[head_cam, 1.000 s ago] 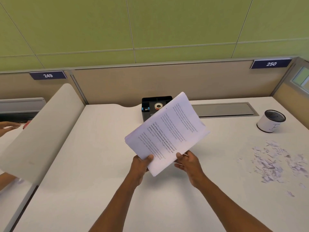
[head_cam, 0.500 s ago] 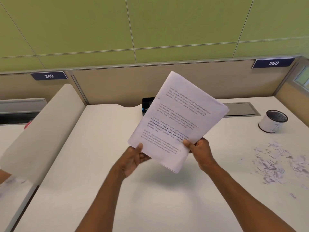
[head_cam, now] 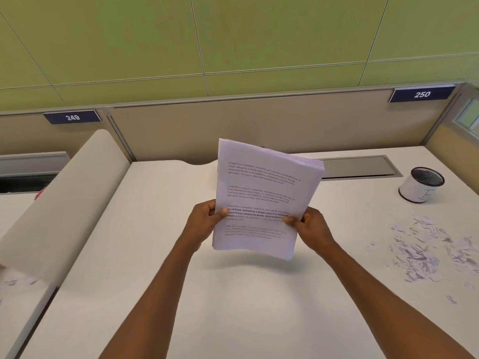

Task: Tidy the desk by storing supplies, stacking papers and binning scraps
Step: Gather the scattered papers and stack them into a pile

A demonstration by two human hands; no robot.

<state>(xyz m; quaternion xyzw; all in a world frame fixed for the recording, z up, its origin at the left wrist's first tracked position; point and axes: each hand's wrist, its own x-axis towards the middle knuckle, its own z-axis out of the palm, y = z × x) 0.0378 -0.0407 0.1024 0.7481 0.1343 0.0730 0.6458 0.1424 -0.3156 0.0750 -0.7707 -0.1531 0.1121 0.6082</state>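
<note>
While both hands grip it, a stack of printed papers [head_cam: 261, 198] stands nearly upright above the white desk [head_cam: 233, 294]. Left hand [head_cam: 204, 221] pinches its left edge, right hand [head_cam: 308, 226] its right edge. Paper scraps [head_cam: 420, 250] lie well apart to the right.

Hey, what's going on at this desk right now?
A person is tidying a white desk. Both hands hold a stack of printed papers upright above the desk: the left hand grips its left edge and the right hand its right edge, thumbs on the front page. A scatter of torn paper scraps lies on the desk to the right, not yet binned, and a small white cup with a dark mesh rim stands behind them.
</note>
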